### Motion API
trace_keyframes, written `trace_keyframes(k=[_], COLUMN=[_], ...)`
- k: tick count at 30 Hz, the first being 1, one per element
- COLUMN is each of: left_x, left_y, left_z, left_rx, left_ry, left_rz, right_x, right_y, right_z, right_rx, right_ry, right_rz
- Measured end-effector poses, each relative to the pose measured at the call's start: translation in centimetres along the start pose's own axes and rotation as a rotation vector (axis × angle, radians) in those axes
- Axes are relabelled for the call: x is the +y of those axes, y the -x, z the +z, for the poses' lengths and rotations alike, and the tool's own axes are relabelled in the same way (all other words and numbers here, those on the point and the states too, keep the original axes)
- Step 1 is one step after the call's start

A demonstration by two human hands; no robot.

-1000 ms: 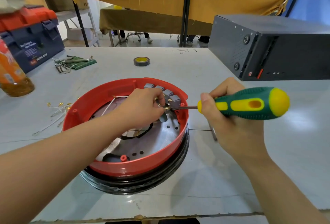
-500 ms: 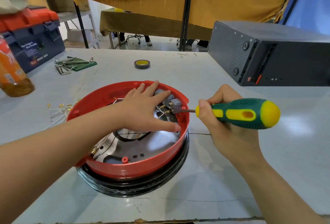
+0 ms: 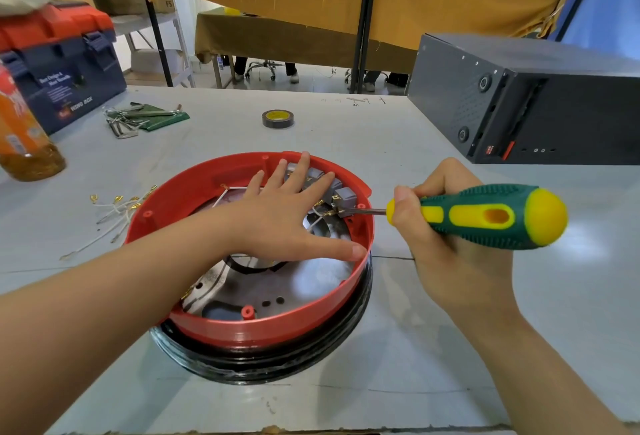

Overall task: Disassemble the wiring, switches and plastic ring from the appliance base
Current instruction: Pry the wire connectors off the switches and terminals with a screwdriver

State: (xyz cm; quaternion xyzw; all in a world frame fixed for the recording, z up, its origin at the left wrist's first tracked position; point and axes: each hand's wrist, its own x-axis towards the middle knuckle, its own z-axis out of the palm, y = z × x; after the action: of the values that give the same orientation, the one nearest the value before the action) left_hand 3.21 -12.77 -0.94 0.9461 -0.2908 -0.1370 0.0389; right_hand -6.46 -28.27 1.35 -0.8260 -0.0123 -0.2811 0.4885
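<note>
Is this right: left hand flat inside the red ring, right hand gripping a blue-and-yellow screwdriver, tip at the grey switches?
Not quite. The head view shows the screwdriver is green and yellow, not blue. The rest holds: left hand flat inside the red ring, right hand gripping it, tip at the grey switches.

Not much to report on the person, honestly. All you get is two bare forearms and two hands. The left hand [image 3: 284, 216] and right hand [image 3: 446, 247] have nothing on them: no gloves, rings or tape that I can spot. Both forearms are bare right up to where they leave the bottom of the picture, so no sleeves or cuffs show. No watch or band on either wrist. Nails are short and plain; you can see one on the left thumb and one on the right thumb. Anything the person wears is out of view.
</note>
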Motion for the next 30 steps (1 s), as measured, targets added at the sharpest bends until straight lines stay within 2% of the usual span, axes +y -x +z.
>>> trace_keyframes(k=[1,3,7,10,13,16,19,23,30], left_x=[0.1,0.1,0.0,-0.1,-0.1,-0.2,-0.2,-0.3,-0.5], left_y=[0.0,0.1,0.1,0.1,0.0,0.0,0.0,-0.1,-0.2], left_z=[0.1,0.2,0.3,0.4,0.4,0.4,0.5,0.6,0.8], left_rx=[0.005,0.012,0.020,0.021,0.023,0.027,0.031,0.040,0.057], left_ry=[0.007,0.015,0.025,0.031,0.032,0.031,0.034,0.042,0.051], left_rz=[0.001,0.005,0.012,0.017,0.018,0.021,0.024,0.028,0.043], right_x=[0.2,-0.3,0.2,0.9,1.5,2.9,3.2,3.3,3.7], right_y=[0.7,1.7,0.5,-0.3,0.6,1.3,1.0,1.1,1.2], right_z=[0.0,0.1,-0.2,-0.4,-0.2,-0.2,-0.2,0.0,0.3], right_rx=[0.063,0.053,0.072,-0.108,0.103,0.114,0.111,0.140,0.214], right_ry=[-0.063,-0.199,0.029,0.130,0.086,-0.044,-0.132,-0.117,-0.108], right_rz=[-0.011,0.035,-0.077,0.008,-0.147,-0.267,-0.280,-0.339,-0.294])
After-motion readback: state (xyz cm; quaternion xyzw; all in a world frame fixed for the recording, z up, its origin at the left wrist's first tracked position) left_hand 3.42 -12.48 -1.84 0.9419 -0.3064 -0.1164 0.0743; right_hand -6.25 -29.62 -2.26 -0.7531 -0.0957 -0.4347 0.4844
